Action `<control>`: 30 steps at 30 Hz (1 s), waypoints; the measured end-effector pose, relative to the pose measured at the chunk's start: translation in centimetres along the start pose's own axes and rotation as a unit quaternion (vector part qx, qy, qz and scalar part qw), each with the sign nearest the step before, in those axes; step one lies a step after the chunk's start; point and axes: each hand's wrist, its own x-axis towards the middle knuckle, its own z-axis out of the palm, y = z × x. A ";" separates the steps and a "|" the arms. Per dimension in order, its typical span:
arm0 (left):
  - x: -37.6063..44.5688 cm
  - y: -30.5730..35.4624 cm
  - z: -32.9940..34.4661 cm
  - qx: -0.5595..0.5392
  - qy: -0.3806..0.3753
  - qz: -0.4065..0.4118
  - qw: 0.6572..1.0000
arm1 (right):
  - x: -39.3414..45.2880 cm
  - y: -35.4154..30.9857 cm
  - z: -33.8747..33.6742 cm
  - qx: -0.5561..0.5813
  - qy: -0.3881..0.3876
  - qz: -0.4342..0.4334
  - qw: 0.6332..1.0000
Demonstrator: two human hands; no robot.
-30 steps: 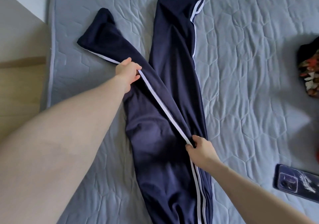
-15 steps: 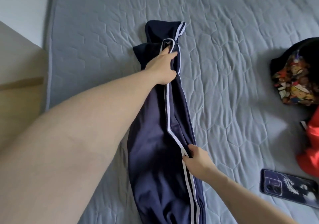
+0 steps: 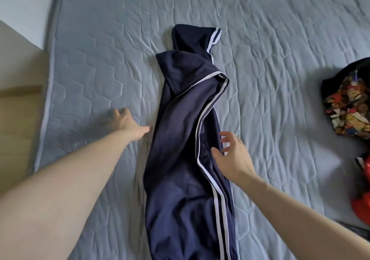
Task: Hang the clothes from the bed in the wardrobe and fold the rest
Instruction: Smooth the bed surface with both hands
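Navy track pants [image 3: 180, 149] flat on mattress [image 3: 270, 39]; L hand [image 3: 128, 123], R hand [image 3: 233, 155] grip apart, holding nothing

The trousers [image 3: 180, 143] are navy with white stripes along the side seam and hem. They lie on a pale grey-blue mattress [image 3: 270, 39] quilted in hexagons. Right of the trousers, a black cloth [image 3: 348, 107] bears a multicoloured cartoon print, with a red garment [image 3: 363, 205] below it.
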 end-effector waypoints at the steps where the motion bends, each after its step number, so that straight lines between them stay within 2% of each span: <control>1: 0.3 -0.6 0.1 0.022 -0.024 0.003 0.999 | 1.6 -1.2 0.0 -0.002 0.014 -0.021 1.000; 4: 1.1 -1.6 1.3 0.048 -0.078 0.025 0.995 | 6.5 -4.8 0.1 -0.039 0.044 -0.082 0.995; 9: 3.9 -2.0 3.3 0.050 -0.038 0.039 0.997 | 13.6 -9.4 0.8 -0.184 0.039 -0.178 0.966; 18: 4.5 -1.5 3.1 0.042 -0.050 0.033 0.997 | 20.5 -13.0 2.9 -0.333 0.046 -0.114 0.935; 20: 4.7 -1.3 2.8 0.041 -0.052 0.034 0.997 | 21.6 -14.1 2.5 -0.277 0.074 -0.134 0.949; 22: 4.7 -1.3 2.6 0.041 -0.060 0.031 0.997 | 22.5 -16.0 1.8 -0.114 0.113 -0.150 0.976; 25: 4.7 -1.5 2.4 0.043 -0.069 0.030 0.996 | 25.0 -19.5 -0.1 0.069 0.204 -0.140 0.966; 28: 4.6 -1.5 2.5 0.043 -0.072 0.029 0.996 | 28.6 -21.0 -2.4 0.102 0.251 -0.052 0.961; 30: 4.7 -1.4 2.6 0.046 -0.070 0.031 0.996 | 30.5 -20.4 -3.3 0.068 0.227 0.021 0.971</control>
